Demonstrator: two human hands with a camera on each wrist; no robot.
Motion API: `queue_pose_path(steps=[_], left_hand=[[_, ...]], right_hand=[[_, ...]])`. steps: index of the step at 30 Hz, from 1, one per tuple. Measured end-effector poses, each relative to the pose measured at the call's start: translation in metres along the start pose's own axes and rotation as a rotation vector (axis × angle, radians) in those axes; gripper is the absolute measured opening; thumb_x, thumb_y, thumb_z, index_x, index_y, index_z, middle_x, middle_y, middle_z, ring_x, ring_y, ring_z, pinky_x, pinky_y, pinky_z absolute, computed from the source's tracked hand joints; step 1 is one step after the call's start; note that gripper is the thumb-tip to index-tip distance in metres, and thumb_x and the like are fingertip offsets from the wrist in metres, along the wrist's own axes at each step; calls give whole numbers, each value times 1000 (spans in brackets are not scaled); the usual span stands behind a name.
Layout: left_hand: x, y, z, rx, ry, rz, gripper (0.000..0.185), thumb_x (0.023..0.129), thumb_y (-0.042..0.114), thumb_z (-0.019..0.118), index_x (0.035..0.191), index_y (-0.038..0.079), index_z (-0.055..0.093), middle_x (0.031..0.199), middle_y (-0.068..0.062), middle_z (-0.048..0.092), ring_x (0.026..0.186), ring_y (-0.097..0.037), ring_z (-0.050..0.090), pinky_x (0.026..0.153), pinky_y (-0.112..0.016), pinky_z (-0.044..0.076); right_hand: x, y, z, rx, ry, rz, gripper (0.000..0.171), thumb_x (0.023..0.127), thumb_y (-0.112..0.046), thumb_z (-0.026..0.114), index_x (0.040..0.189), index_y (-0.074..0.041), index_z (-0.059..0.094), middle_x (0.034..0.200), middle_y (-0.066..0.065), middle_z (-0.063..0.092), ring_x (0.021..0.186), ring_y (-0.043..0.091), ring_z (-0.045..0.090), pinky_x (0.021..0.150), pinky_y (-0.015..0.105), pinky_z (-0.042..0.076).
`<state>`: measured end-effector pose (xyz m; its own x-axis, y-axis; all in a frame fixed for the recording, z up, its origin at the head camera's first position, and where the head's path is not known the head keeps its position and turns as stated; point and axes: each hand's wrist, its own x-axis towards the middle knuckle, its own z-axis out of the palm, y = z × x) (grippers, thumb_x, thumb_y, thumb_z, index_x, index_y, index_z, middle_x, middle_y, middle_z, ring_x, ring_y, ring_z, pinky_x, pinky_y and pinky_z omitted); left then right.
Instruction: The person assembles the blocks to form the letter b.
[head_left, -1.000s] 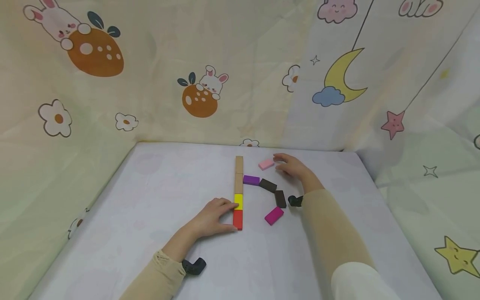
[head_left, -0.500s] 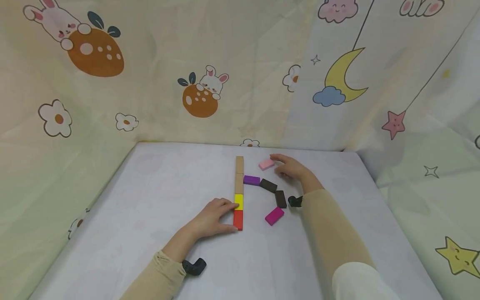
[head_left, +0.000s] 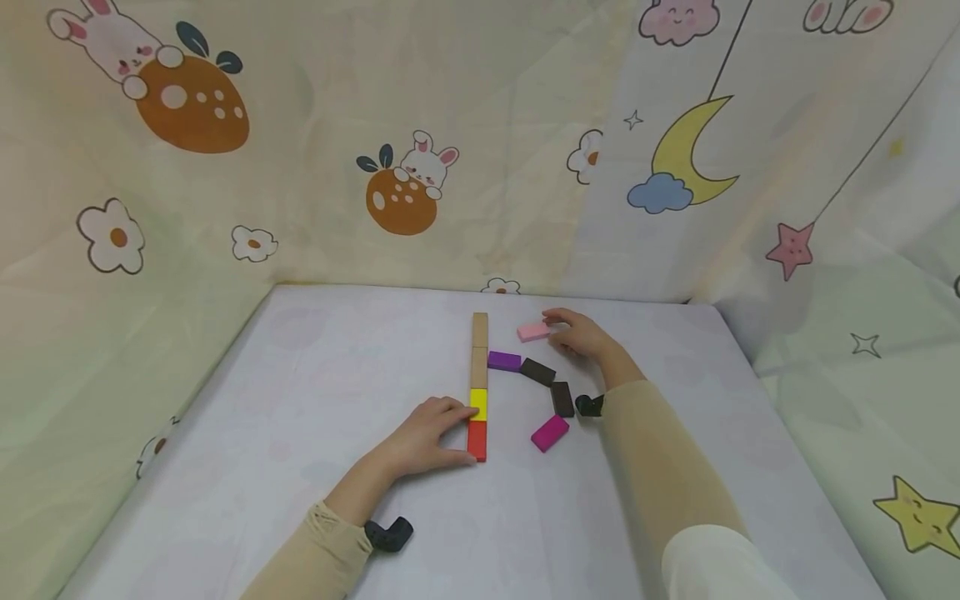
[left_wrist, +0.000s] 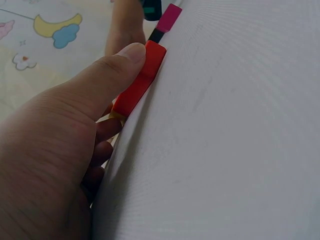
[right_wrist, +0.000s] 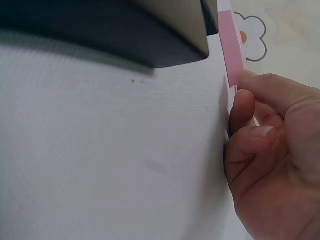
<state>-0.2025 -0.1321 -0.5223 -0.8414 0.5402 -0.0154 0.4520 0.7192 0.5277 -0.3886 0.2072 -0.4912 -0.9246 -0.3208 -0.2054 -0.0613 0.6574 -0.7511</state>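
A: Cartoon-print sheets are surrounding the white counter (head_left: 337,383). Which step?

B: The right hand (head_left: 581,335) is pinching the pink block (head_left: 533,332); the left hand (head_left: 420,435), fingers relaxed, is steadying the block line (head_left: 478,367). Next, probably lifting it over.

View from above a pale tabletop (head_left: 300,433) enclosed by cartoon-printed fabric walls (head_left: 300,167). A straight row of blocks runs away from the viewer: red block (head_left: 476,441) nearest, then yellow block (head_left: 477,404), then two tan blocks (head_left: 479,348). The left hand (head_left: 423,435) rests against the row's left side, fingers touching the yellow and red blocks. The right hand (head_left: 581,337) touches the pink block (head_left: 533,332) at its right end. Between the hands lie a purple block (head_left: 504,361), two dark brown blocks (head_left: 550,384), and a magenta block (head_left: 550,432), loosely arranged in a curve to the right of the row.
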Motion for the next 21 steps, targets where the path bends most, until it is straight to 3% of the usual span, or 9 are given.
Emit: queue_pose_path(steps=[12,21], left_hand=[[0,1,0,7,10,3,73,80,59,74,144,32,50,134,6,53,128,-15,44,109,-40,43],[0,0,1,16,22,22,71,81,58,74,143,31,51,133,7,53,126,-15,44,108,-40,43]], right_hand=[[0,1,3,-41,21,7,55,96,-21,62,148,-24,45,149,4,49,73,19,50,66,29,45],[-2,0,4,-13,20,57,52,97,-26,63,146,-31,46,142,-1,51,68,19,47,58,29,42]])
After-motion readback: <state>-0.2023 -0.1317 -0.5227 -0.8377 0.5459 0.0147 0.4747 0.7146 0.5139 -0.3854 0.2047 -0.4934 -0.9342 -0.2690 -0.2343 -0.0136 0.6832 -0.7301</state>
